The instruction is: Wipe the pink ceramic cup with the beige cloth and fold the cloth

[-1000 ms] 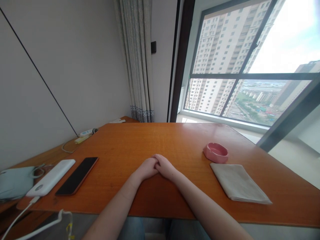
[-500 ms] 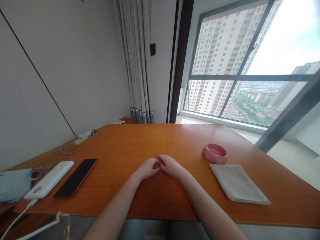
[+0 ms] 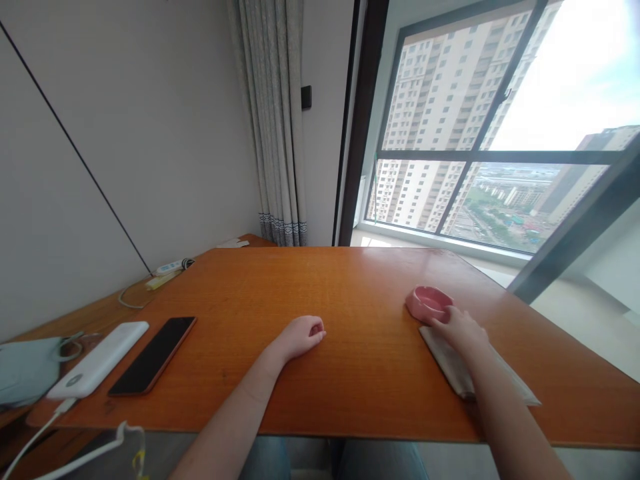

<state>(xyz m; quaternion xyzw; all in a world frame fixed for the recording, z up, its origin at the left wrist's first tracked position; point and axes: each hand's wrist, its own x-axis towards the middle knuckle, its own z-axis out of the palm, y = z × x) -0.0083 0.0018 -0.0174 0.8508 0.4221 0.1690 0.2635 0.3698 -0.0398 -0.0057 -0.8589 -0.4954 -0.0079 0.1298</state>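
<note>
My left hand (image 3: 298, 337) rests on the wooden table (image 3: 320, 280), loosely curled with nothing showing in it. My right hand (image 3: 463, 328) is at the near right side of a pink ashtray (image 3: 425, 301), its thumb and fingers closed at the rim. The ashtray is a low, angular dish standing flat on the table. Under my right hand and forearm lies a folded beige cloth (image 3: 453, 370), partly hidden by them.
At the left lie a black phone (image 3: 153, 357) and a white power bank (image 3: 100, 357) with a cable plugged in. A light blue pouch (image 3: 30, 370) and a power strip (image 3: 170, 268) sit further left. A window (image 3: 475, 156) stands beyond the table's right side.
My hands were together at the middle of the table. My right hand has moved right to the ashtray, over the cloth. My left hand stays in place; the ashtray has not visibly moved.
</note>
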